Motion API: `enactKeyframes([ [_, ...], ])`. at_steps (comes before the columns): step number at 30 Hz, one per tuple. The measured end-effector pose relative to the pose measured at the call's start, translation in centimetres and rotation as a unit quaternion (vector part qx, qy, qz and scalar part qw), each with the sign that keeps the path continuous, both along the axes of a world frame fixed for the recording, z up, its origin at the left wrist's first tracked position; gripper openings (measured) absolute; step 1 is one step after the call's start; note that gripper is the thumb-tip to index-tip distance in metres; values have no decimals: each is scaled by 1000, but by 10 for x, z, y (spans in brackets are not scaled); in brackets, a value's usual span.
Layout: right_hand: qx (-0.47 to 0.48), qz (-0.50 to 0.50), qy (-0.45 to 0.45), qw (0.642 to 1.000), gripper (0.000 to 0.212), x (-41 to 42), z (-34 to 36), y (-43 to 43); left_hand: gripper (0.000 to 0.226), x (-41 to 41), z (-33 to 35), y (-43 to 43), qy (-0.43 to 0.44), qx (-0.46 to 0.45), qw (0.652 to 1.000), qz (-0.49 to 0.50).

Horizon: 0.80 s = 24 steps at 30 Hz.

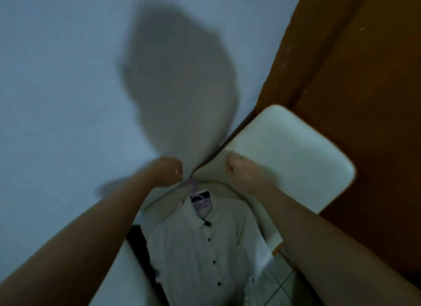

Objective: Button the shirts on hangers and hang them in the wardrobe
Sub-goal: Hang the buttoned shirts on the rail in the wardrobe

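Note:
A white shirt [200,248] with dark buttons hangs on a lilac hanger [201,205] at the lower middle, its front closed down the visible placket. My left hand [169,172] is raised with curled fingers right beside the hanger's hook [192,183] and seems to grip it. Level with it on the other side of the hook is my right hand [238,169], a fist in front of a white panel, with nothing visible in it. The view is blurred.
A white rounded panel [296,160] slants behind my right hand, against a brown wooden surface [364,100] on the right. A pale wall [57,89] with a large shadow fills the left. Tiled floor [273,280] shows at the bottom right.

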State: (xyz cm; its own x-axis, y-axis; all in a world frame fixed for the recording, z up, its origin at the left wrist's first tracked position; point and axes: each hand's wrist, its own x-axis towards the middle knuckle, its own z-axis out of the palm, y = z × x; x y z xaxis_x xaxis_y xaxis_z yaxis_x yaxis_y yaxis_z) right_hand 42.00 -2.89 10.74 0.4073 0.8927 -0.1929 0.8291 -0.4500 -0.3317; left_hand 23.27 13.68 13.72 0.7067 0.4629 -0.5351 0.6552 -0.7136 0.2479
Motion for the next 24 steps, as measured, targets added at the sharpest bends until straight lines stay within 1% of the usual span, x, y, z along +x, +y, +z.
enactKeyframes([
  [1, -69, 29, 28, 997, 11, -3, -36, 8, 32, -10, -34, 3, 37, -19, 999, 19],
  [2, -121, 50, 44, 990, 15, -5, -63, 11, 36, -18, -59, 3, 64, -39, 997, 36],
  [3, -169, 64, 52, 982, 23, -9, -93, 14, 38, -27, -89, 1, 85, -57, 993, 54],
  [5, -223, 81, 55, 970, 38, -12, -134, 14, 45, -40, -138, -7, 107, -84, 987, 85],
  [7, -251, 85, 54, 963, 41, -14, -175, 14, 55, -52, -188, -19, 115, -109, 980, 122],
  [9, -259, 76, 29, 962, 39, -11, -204, 12, 63, -59, -225, -34, 102, -116, 975, 160],
  [11, -254, 57, 7, 965, 39, -4, -223, 9, 66, -61, -254, -46, 80, -112, 974, 179],
  [13, -249, 36, 4, 968, 42, 4, -239, 4, 68, -61, -274, -58, 64, -87, 976, 188],
  [16, -234, 34, -28, 971, 41, 8, -260, -3, 61, -58, -293, -68, 54, -7, 980, 191],
  [17, -225, 30, -51, 973, 40, 7, -262, -6, 57, -58, -295, -69, 51, 5, 979, 199],
  [19, -223, 33, -84, 971, 35, 4, -269, -12, 46, -57, -301, -69, 47, 0, 976, 215],
  [21, -246, 39, -81, 965, 33, 0, -274, -16, 37, -56, -306, -70, 58, -6, 976, 211],
  [24, -256, 22, -25, 966, 38, -4, -276, -23, 38, -58, -308, -73, 72, -6, 981, 179],
])
